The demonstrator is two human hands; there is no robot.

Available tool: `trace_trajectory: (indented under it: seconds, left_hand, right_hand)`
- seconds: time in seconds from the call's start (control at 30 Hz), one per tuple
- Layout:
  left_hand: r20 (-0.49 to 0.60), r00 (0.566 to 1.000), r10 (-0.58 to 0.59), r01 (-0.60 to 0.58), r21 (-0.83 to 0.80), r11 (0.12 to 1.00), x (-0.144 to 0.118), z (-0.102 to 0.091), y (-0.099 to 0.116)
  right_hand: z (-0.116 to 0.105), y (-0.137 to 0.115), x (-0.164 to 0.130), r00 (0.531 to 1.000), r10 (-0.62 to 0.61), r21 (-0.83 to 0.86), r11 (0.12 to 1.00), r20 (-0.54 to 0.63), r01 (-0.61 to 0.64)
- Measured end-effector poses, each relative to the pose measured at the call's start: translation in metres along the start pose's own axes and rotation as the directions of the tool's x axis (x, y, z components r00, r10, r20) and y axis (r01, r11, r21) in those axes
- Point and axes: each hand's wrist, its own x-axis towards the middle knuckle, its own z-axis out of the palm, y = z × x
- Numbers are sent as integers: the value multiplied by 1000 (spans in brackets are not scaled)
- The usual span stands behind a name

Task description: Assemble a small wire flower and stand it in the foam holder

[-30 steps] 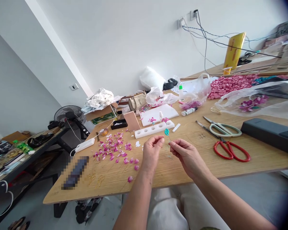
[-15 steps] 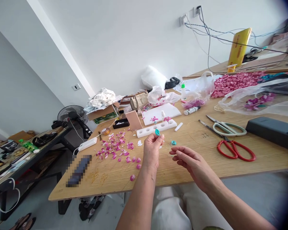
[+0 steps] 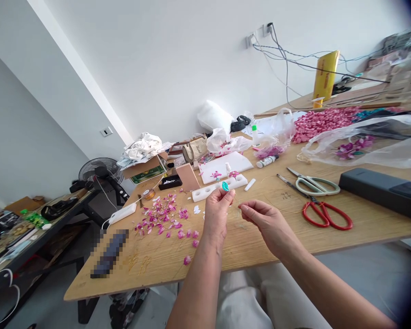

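My left hand (image 3: 219, 210) pinches a small teal leaf (image 3: 225, 186) between thumb and fingertips, holding it upright above the table. Just to the right, my right hand (image 3: 264, 218) is closed in a pinch, its fingertips level with the left hand and a little apart from it. Whatever thin thing those fingertips hold is too small to make out. Behind the hands lies a white holder with round holes (image 3: 200, 193), with pink flowers (image 3: 233, 174) standing at it. Loose pink-purple petals and blossoms (image 3: 160, 212) are spread left of my left hand.
Red-handled scissors (image 3: 327, 214) and pale-handled scissors (image 3: 318, 185) lie at the right, near a dark grey box (image 3: 383, 189). A white stick (image 3: 250, 184) and a glue bottle (image 3: 267, 161) lie farther back. A copper wire spool (image 3: 148, 194) sits left; the table's front edge runs below my forearms.
My right hand's fingers have drawn together into a pinch. The small teal ring-shaped thing beside them is out of sight. The left hand still holds the leaf; the camera view has shifted slightly.
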Motion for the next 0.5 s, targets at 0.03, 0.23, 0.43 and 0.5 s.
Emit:
trace_trajectory:
  seconds: [0.03, 0.23, 0.43, 0.5]
  left_hand:
    - [11, 1000, 1, -1, -11, 1000, 0, 2, 1]
    - [89, 996, 3, 8, -124, 992, -1, 7, 5]
    - [36, 996, 83, -85, 86, 993, 4, 0, 19]
    - [57, 996, 73, -82, 176, 981, 6, -2, 25]
  right_hand:
    - [0, -1, 1, 1000, -6, 13, 1000, 0, 6]
    - [2, -15, 10, 995, -96, 10, 995, -19, 96]
    - [-1, -26, 16, 971, -232, -221, 952, -66, 212]
    - [-3, -30, 14, 949, -304, -328, 908, -88, 261]
